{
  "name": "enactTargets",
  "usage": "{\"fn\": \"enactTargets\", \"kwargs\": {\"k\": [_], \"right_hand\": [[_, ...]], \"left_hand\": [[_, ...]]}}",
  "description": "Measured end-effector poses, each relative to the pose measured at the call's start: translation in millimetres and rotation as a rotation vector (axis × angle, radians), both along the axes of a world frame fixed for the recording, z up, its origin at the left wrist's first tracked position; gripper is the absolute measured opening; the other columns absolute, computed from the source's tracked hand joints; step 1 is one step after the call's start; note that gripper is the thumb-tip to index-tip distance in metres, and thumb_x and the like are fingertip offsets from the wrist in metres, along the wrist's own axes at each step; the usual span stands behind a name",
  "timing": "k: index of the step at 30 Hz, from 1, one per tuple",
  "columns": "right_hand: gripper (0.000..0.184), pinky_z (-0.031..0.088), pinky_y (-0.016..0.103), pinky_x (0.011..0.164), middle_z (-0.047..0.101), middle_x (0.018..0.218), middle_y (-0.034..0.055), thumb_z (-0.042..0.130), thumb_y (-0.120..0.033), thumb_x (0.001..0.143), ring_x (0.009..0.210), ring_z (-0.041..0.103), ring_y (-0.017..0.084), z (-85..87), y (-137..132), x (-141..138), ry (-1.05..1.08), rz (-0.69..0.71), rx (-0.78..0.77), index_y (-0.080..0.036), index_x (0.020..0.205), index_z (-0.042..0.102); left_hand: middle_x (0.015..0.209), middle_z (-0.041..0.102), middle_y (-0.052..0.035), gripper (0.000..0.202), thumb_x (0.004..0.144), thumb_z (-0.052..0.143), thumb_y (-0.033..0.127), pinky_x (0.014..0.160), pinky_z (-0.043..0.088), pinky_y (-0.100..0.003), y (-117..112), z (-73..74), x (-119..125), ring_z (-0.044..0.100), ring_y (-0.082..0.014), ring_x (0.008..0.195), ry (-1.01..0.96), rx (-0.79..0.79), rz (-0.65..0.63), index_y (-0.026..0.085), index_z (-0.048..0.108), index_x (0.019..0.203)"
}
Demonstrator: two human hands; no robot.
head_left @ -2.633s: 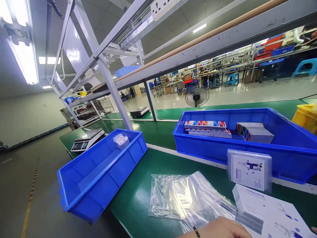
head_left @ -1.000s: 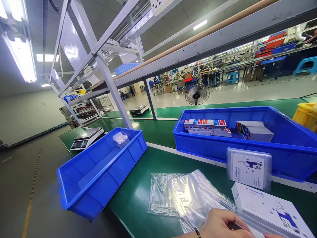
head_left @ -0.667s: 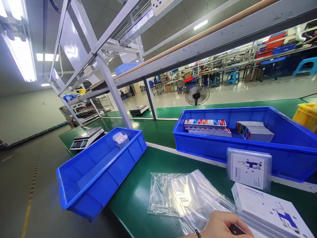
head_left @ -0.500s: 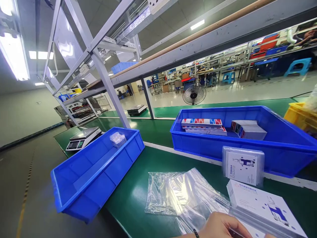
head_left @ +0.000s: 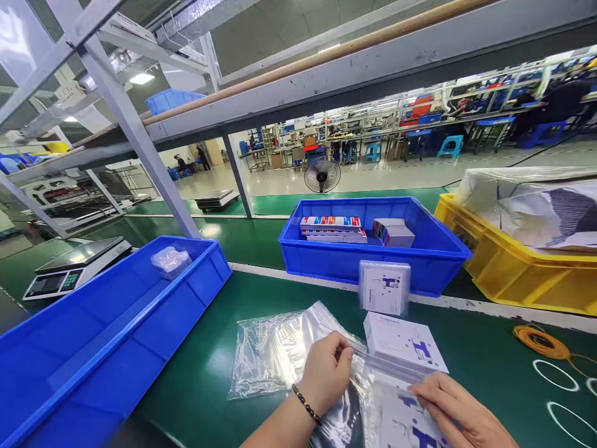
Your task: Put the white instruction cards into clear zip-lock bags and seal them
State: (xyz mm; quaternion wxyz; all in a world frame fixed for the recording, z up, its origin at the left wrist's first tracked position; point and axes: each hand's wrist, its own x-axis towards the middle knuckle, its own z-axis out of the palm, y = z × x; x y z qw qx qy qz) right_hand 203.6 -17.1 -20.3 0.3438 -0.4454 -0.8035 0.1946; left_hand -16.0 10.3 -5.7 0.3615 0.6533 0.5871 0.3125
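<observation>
My left hand (head_left: pixel 326 367), with a beaded bracelet at the wrist, pinches one end of the zip strip of a clear zip bag (head_left: pixel 368 398). The other end of that bag is between the fingers of my right hand (head_left: pixel 459 407). A white printed card (head_left: pixel 413 423) with a purple figure shows through the plastic, low in the view. Just beyond lies a stack of similar cards (head_left: pixel 403 339). Behind the stack, bagged cards (head_left: pixel 385 287) lean upright against a blue bin. Loose clear bags (head_left: pixel 265 354) are spread to the left of my left hand.
A blue bin (head_left: pixel 321 252) holds printed strips and boxes. Another blue bin (head_left: pixel 140 348) at left contains a small wrapped bundle. Farther left stands a scale (head_left: pixel 79 267). At right are a yellow crate (head_left: pixel 536 283), an orange cord coil (head_left: pixel 541 341) and white rings (head_left: pixel 555 375).
The view has swung to the right, bringing the yellow crate and cord coil into sight. My right hand has come into clear view at the bag, and my left hand shows more fully.
</observation>
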Motion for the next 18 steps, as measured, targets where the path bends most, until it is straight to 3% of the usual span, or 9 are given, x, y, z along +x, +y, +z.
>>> {"fn": "enactTargets", "kwargs": {"k": [3,6,10,18], "right_hand": [[0.034,0.05,0.019,0.051,0.063,0.068,0.0033,0.039,-0.043,0.087,0.061,0.062,0.015,-4.2,3.4,0.0,-0.062,-0.108,0.199,-0.026,0.079,0.068],[0.04,0.051,0.026,0.055,0.064,0.071,0.005,0.037,-0.048,0.086,0.066,0.062,0.018,-11.0,6.4,-1.7,-0.16,-0.254,0.336,-0.024,0.083,0.068],[0.04,0.05,0.033,0.063,0.067,0.082,0.0072,0.037,-0.049,0.085,0.077,0.062,0.023,-17.4,6.3,-5.3,-0.235,-0.349,0.408,-0.022,0.092,0.065],[0.027,0.051,0.03,0.061,0.067,0.075,0.0049,0.044,-0.039,0.085,0.072,0.063,0.02,-11.9,4.2,-16.6,-0.173,-0.201,0.476,-0.023,0.081,0.065]], "left_hand": [[0.075,0.06,-0.005,0.018,0.077,0.047,0.027,0.065,0.04,-0.029,1.0,2.3,-4.0,0.055,-0.0192,0.072,0.435,-0.084,-0.055,0.016,0.053,0.09],[0.09,0.063,-0.0127,0.029,0.074,0.053,0.027,0.069,0.042,-0.033,-0.3,1.9,-4.1,0.058,-0.0263,0.084,0.646,-0.181,-0.142,0.012,0.05,0.099],[0.092,0.063,-0.0153,0.033,0.071,0.049,0.01,0.069,0.042,-0.034,-0.3,-0.1,-3.2,0.059,-0.0278,0.086,0.709,-0.169,-0.247,0.011,0.049,0.104],[0.088,0.064,-0.0156,0.04,0.063,0.051,0.004,0.063,0.04,-0.031,1.3,2.5,-3.7,0.06,-0.028,0.081,0.685,-0.179,-0.254,0.01,0.05,0.103]]}}
